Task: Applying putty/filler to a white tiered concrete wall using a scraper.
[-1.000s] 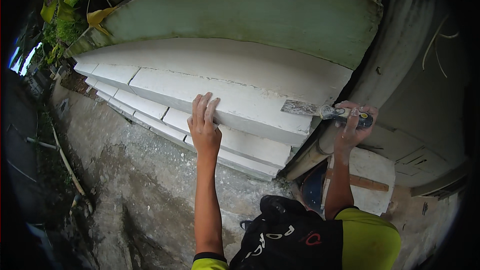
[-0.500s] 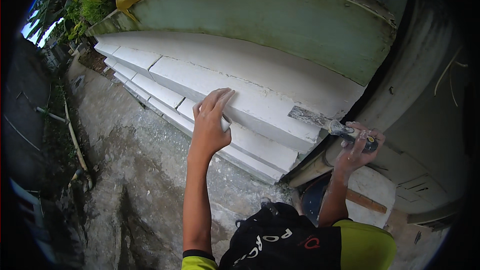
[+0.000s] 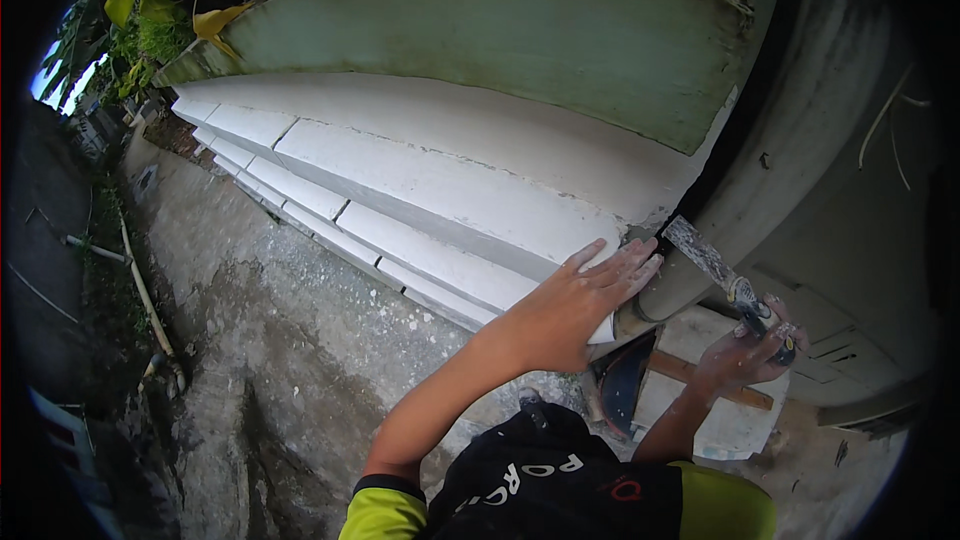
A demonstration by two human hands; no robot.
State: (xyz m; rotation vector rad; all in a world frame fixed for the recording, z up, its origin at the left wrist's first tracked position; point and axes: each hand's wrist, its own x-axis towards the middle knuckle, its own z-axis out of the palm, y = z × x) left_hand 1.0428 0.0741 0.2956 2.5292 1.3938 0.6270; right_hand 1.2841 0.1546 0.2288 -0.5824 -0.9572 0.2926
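Observation:
My right hand (image 3: 752, 345) grips the dark handle of a putty knife (image 3: 705, 255), its narrow blade smeared with white. The blade points up and left and is beside the right end of the white ledges, close to my left fingertips. My left hand (image 3: 590, 290) lies over the right end of the top white ledge (image 3: 440, 175), fingers stretched forward. A small white piece (image 3: 603, 329) shows under its thumb side; its kind is mostly hidden by the hand. White smears cover the fingers of both hands.
A green curved panel (image 3: 450, 30) rises above the stepped white ledges. A thick grey pipe (image 3: 770, 180) runs along the right. Below it is a pale board with a brown wooden strip (image 3: 750, 397). Rough concrete ground (image 3: 300, 340) extends at left, with plants (image 3: 165, 30) farther off.
My left hand has moved right along the ledge to its end. My right hand has moved down and right, taking the putty knife blade off the ledge top. The view has shifted slightly.

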